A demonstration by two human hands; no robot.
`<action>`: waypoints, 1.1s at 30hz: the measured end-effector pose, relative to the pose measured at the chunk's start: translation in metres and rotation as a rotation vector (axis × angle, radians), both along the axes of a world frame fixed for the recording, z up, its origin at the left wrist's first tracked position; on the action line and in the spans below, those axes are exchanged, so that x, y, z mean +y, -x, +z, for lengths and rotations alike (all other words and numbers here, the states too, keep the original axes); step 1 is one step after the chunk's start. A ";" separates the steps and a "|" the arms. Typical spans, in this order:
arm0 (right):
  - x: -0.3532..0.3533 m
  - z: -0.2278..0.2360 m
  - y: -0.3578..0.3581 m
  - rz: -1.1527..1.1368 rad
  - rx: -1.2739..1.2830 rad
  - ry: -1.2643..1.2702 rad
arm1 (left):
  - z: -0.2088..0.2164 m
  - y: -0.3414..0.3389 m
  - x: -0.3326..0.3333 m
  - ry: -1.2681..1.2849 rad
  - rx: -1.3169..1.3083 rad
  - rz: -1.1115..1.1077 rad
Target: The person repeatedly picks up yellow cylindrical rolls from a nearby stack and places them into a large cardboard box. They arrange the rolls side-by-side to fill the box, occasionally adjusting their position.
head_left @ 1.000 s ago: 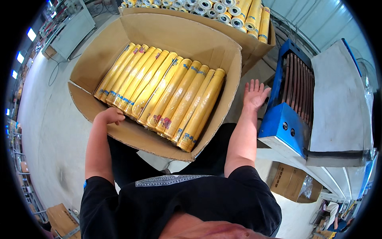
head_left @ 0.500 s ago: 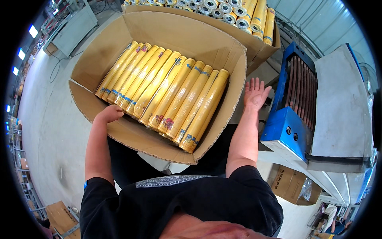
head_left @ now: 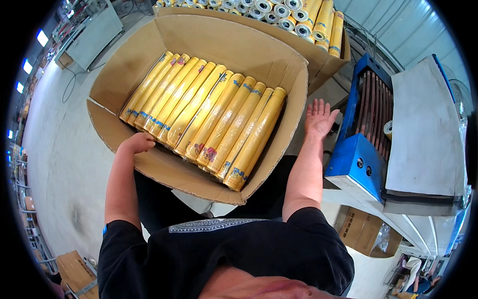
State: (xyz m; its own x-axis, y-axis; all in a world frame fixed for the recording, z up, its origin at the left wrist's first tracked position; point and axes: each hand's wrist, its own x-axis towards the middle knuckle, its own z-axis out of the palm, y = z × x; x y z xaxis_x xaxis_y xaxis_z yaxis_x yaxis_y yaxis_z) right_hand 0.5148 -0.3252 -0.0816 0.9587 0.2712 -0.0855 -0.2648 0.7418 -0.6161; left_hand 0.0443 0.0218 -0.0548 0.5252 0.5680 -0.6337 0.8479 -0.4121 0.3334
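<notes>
The cardboard box [head_left: 164, 172] in front of the person holds a full layer of yellow rolls [head_left: 209, 119]. The left hand [head_left: 137, 143] grips its near flap; the right hand [head_left: 320, 119] is open, beside the box wall. The flaps are not yet closed.

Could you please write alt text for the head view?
A person's left hand grips the near flap of an open cardboard box packed with yellow rolls. The right hand is open beside the box, near a blue machine.
</notes>
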 end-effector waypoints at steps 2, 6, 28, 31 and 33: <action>-0.001 -0.001 0.000 0.000 -0.006 -0.003 | -0.002 0.002 0.001 -0.008 -0.008 0.015; -0.003 -0.005 -0.004 -0.009 -0.018 -0.006 | 0.001 -0.003 -0.003 -0.009 0.019 0.013; 0.024 -0.001 0.010 0.066 0.004 -0.061 | 0.163 -0.350 -0.164 -0.600 -0.815 -0.875; 0.024 0.008 0.014 0.106 -0.083 -0.093 | 0.175 -0.458 -0.254 -0.816 -1.117 -1.099; 0.023 0.008 0.014 0.059 -0.112 -0.127 | 0.157 -0.504 -0.302 -1.031 -1.066 -1.098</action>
